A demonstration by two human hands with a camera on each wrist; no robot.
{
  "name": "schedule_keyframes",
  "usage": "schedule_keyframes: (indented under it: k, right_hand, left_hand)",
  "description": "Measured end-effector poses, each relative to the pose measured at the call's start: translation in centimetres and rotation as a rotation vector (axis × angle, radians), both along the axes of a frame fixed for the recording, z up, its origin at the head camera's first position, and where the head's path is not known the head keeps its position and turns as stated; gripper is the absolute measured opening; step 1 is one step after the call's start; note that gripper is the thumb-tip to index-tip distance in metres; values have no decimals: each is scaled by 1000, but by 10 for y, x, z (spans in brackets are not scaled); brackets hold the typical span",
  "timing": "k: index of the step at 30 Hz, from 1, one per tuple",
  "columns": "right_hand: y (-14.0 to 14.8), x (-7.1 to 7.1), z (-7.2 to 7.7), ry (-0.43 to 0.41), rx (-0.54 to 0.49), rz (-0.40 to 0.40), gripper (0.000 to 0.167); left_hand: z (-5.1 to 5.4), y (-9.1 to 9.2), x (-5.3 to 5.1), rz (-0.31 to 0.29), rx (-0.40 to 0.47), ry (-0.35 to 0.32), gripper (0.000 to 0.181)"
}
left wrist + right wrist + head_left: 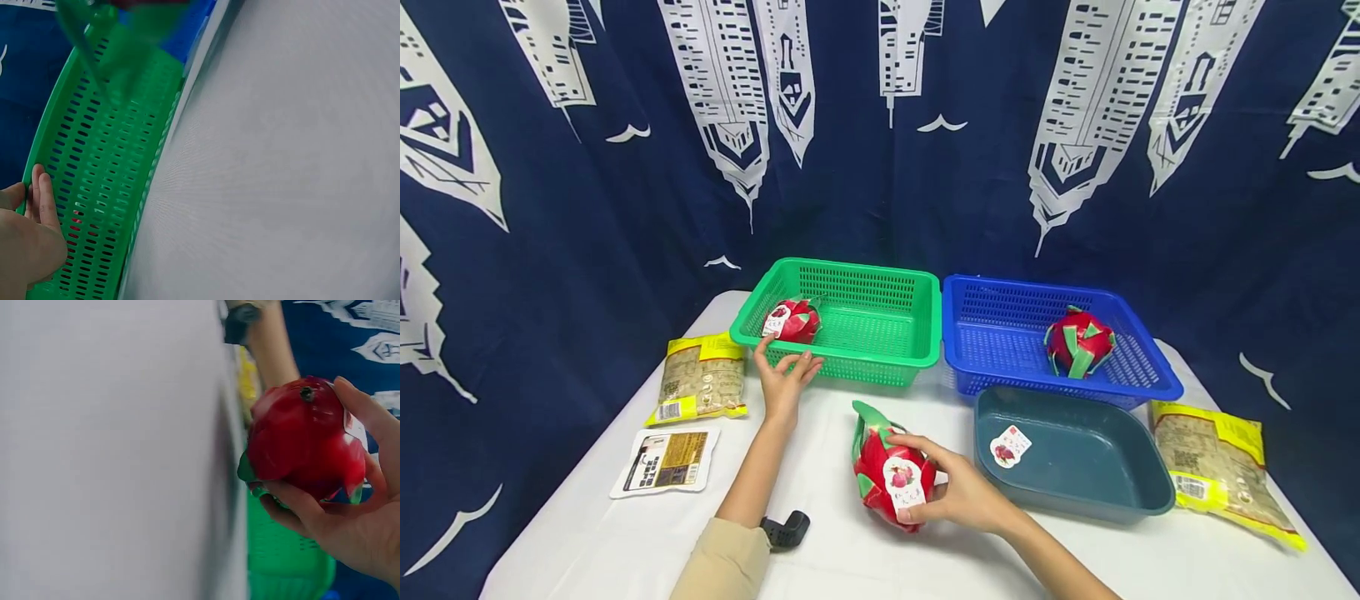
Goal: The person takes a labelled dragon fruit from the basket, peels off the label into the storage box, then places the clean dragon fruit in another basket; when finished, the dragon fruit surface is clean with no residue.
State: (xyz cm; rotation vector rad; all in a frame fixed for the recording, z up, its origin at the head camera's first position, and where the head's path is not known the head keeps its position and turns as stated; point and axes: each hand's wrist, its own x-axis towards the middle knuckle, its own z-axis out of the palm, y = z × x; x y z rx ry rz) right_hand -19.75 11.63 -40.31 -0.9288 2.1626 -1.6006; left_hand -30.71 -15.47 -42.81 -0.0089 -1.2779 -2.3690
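Note:
My right hand [966, 492] grips a red dragon fruit [876, 467] with green leaf tips and a white sticker, held over the white table. In the right wrist view the fruit's smooth red end [300, 444] shows between thumb and fingers. At the near left corner of the green basket [842, 367], my left hand [786, 383] pinches the rim; the left wrist view has its thumb on one side and fingers [47, 200] on the other. Inside that basket lies another stickered dragon fruit [801, 321]. A third dragon fruit [1078, 343] sits in the blue basket [1000, 379].
A dark teal tub [1075, 458] with a fruit sticker [1010, 447] stands before the blue basket. Yellow-edged bags lie at left [703, 379] and right [1217, 467]. A flat white packet [666, 461] is at the left. Behind hangs a navy printed curtain [887, 192].

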Motion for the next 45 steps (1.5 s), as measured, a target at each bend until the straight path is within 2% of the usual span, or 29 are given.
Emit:
schedule_keyframes:
  k: [1,5,8,12,16,20,22,24,27,29,31,33,35,37,38,40,42,45]
  right_hand:
    - [0,0,-3,4,15,25,81]
    - [0,-8,-7,119,78,125,81]
    - [2,-17,-9,166,77,152,84]
    - [5,-24,-13,137,16,85,84]
    - [5,-24,-9,164,-31,-12,66]
    - [4,-24,-7,151,-55,-54,54]
    - [4,-24,-7,137,-62,-57,53]
    - [4,-24,-8,127,-71,-53,53]
    - [3,-25,-8,135,-70,-55,53]
    - [3,-25,-8,146,-64,-62,53]
    - [3,-25,-8,156,-61,-68,53]
    - [2,-26,-10,159,-63,-70,53]
    - [2,-27,-13,158,-71,-65,53]
    - [2,-29,-18,140,-80,-63,54]
    - [2,-31,-21,130,-83,-66,54]
    - [3,-33,-27,124,-77,-89,55]
    - [4,-34,-32,137,-61,-136,56]
    - [2,-31,-32,240,-21,-235,60]
  left_hand:
    - [0,0,0,2,1,2,71]
    - [0,0,-1,7,-10,9,70]
    - [0,0,-1,5,-21,11,69]
    - [1,1,0,-9,-31,12,70]
    - [0,2,1,-2,-32,15,69]
    - [2,2,1,6,-28,2,68]
    - [4,1,2,1,-45,-35,69]
    - [10,0,6,3,-98,-115,68]
    - [24,-3,16,-16,-280,-257,64]
    - [35,-2,25,-57,-468,-290,59]
    - [46,0,33,-126,-711,-225,57]
    - [53,4,44,-227,-967,-100,59]
    - [56,11,53,-342,-1199,17,68]
    - [52,18,62,-463,-1388,70,85]
    - [49,21,64,-522,-1457,69,91]
    - [40,27,66,-584,-1558,50,99]
    - [32,31,65,-596,-1620,40,101]
    - [25,31,63,-572,-1654,51,99]
